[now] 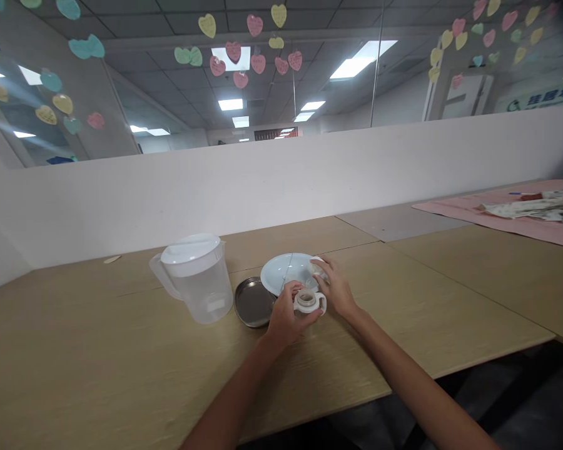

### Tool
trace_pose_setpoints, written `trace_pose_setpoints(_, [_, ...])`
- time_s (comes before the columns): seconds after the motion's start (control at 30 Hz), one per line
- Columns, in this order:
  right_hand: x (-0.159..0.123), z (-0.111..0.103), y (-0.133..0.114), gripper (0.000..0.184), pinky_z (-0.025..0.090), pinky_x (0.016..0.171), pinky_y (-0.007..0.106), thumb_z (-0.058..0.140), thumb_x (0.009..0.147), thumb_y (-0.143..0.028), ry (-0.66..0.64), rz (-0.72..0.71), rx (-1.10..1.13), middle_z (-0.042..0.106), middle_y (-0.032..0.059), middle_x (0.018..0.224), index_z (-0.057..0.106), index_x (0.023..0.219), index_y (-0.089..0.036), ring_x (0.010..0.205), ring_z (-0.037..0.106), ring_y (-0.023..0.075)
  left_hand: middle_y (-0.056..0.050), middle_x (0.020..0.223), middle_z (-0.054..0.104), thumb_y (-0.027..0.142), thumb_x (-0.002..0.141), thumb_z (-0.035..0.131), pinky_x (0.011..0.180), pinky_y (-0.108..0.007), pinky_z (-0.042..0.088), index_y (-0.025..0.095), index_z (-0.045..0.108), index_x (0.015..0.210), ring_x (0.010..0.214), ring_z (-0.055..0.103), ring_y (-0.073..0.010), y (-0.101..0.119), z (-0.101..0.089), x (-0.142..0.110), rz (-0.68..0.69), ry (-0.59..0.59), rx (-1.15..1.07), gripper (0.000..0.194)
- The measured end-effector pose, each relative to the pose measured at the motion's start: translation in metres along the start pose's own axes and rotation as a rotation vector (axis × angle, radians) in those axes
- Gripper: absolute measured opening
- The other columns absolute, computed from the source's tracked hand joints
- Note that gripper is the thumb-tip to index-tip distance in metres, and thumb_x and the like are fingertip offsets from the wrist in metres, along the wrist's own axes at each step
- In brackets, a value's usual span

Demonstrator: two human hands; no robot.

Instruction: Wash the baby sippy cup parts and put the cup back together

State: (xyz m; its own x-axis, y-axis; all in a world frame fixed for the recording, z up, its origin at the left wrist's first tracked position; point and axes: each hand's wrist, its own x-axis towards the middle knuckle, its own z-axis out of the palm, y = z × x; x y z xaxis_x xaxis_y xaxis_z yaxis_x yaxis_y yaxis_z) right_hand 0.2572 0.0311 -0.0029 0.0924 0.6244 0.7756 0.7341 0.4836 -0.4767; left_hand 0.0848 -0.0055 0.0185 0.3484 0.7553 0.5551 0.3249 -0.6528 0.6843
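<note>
My left hand (285,315) is wrapped round a small white bottle with side handles (308,302) that stands on the wooden table (122,362). My right hand (335,289) is on its far side, fingers closed on a small pale cap-like piece (316,266) above the bottle. Just behind the hands a pale blue plate (284,272) leans on a round steel dish (252,303).
A clear plastic pitcher with a white lid (197,278) stands left of the dish. A white partition wall (281,181) runs behind the table. At the far right lies a pink cloth (507,215) with papers on it. The table's front edge drops off at the right.
</note>
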Motion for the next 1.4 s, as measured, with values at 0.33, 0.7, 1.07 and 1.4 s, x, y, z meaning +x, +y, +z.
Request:
trace_pose_setpoints(0.33, [0.001,0.001,0.006,0.050,0.038,0.098,0.042,0.042,0.087,-0.034,-0.048,-0.015,0.038,0.052,0.0106,0.128,0.038,0.134,-0.021,0.115,0.048,0.0235,-0.005,0.105,0.061,0.036,0.064,0.072,0.085,-0.033,0.047,0.020,0.045,0.111,0.095,0.060,-0.0191,-0.003,0.001,0.000,-0.011,-0.022,0.017,0.057])
trace_pose_setpoints(0.7, [-0.001,0.005,0.013,0.037,0.043,0.088,0.039,0.054,0.078,-0.037,-0.067,0.149,-0.093,0.061,0.0125,0.105,0.060,0.108,-0.015,0.099,0.054,0.0249,-0.005,0.103,0.062,0.036,0.063,0.072,0.085,-0.034,0.047,0.020,0.049,0.108,0.094,0.060,-0.0196,0.002,0.000,0.000,-0.025,-0.018,0.033,0.053])
trace_pose_setpoints(1.07, [0.000,0.002,0.017,0.033,0.040,0.089,0.039,0.043,0.084,-0.033,-0.100,0.131,-0.156,0.063,0.0112,0.105,0.058,0.109,-0.015,0.101,0.052,0.0249,-0.005,0.104,0.063,0.035,0.065,0.071,0.086,-0.034,0.047,0.020,0.049,0.110,0.096,0.060,-0.0206,0.001,-0.002,0.000,-0.004,-0.028,0.057,0.052])
trace_pose_setpoints(1.4, [-0.012,0.016,0.031,0.049,0.029,0.101,0.049,0.025,0.092,-0.049,-0.178,0.118,-0.186,0.052,0.0106,0.126,0.054,0.122,-0.023,0.124,0.039,0.0277,-0.011,0.123,0.057,0.050,0.069,0.066,0.098,-0.040,0.039,0.020,0.048,0.122,0.113,0.053,-0.0258,-0.008,-0.017,0.003,0.274,-0.035,0.281,0.064])
